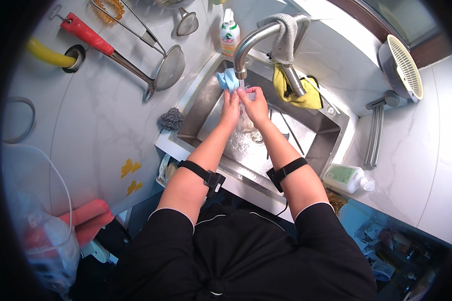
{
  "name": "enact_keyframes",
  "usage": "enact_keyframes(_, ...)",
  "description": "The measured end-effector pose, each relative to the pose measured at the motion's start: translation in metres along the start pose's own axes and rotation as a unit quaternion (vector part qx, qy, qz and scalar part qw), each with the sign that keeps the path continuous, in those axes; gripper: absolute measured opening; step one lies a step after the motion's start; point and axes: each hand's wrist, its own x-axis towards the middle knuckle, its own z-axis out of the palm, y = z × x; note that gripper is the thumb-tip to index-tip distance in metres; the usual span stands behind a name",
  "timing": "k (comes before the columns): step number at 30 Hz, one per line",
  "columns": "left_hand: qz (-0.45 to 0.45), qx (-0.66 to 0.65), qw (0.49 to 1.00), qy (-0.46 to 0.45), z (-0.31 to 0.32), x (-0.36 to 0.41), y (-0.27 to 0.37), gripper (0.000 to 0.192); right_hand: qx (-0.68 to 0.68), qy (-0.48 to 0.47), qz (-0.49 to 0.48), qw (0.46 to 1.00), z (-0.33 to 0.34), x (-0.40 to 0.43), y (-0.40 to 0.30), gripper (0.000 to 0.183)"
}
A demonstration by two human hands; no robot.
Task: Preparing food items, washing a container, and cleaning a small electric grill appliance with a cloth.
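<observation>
Under the running stream of the steel faucet point(245, 50), my left hand point(230, 109) and my right hand point(255, 107) meet with fingertips close together. Between them is a clear container point(245, 123), partly hidden by the fingers and blurred by water. A pale ribbed part point(251, 96) shows by my right fingers. At my left fingertips is a light blue plastic piece point(229, 79); whether it joins the container cannot be seen. Water splashes onto the floor of the stainless steel sink point(233, 148) below.
A grey cloth point(285, 41) drapes over the faucet, and a yellow cloth point(310, 92) lies on the sink's back rim. A spray bottle point(229, 35) stands behind. A scouring pad point(171, 119) sits left; a white bottle point(346, 178) lies right. A strainer point(170, 67) hangs on the left wall.
</observation>
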Motion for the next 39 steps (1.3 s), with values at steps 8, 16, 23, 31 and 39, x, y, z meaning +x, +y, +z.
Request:
enact_keyframes(8, 0.038, 0.044, 0.996, 0.075, 0.009, 0.021, 0.02, 0.03, 0.076, -0.012, -0.044, 0.996, 0.016, 0.017, 0.009, 0.046)
enact_keyframes(16, -0.087, -0.137, 0.987, -0.01, -0.034, 0.028, 0.007, 0.036, -0.069, -0.198, -0.005, 0.978, -0.019, 0.004, 0.003, 0.092)
enact_keyframes(23, -0.151, -0.012, 0.988, 0.028, -0.058, 0.017, 0.0, 0.047, -0.102, -0.081, -0.052, 0.99, -0.022, -0.007, 0.005, 0.078)
enact_keyframes(31, -0.16, -0.178, 0.969, 0.061, -0.069, 0.007, 0.009, 0.038, -0.114, -0.11, -0.017, 0.987, -0.023, -0.006, 0.01, 0.074)
enact_keyframes(39, -0.183, -0.186, 0.965, -0.005, -0.056, 0.009, 0.0, 0.035, -0.185, -0.075, -0.024, 0.98, -0.051, -0.01, 0.004, 0.078)
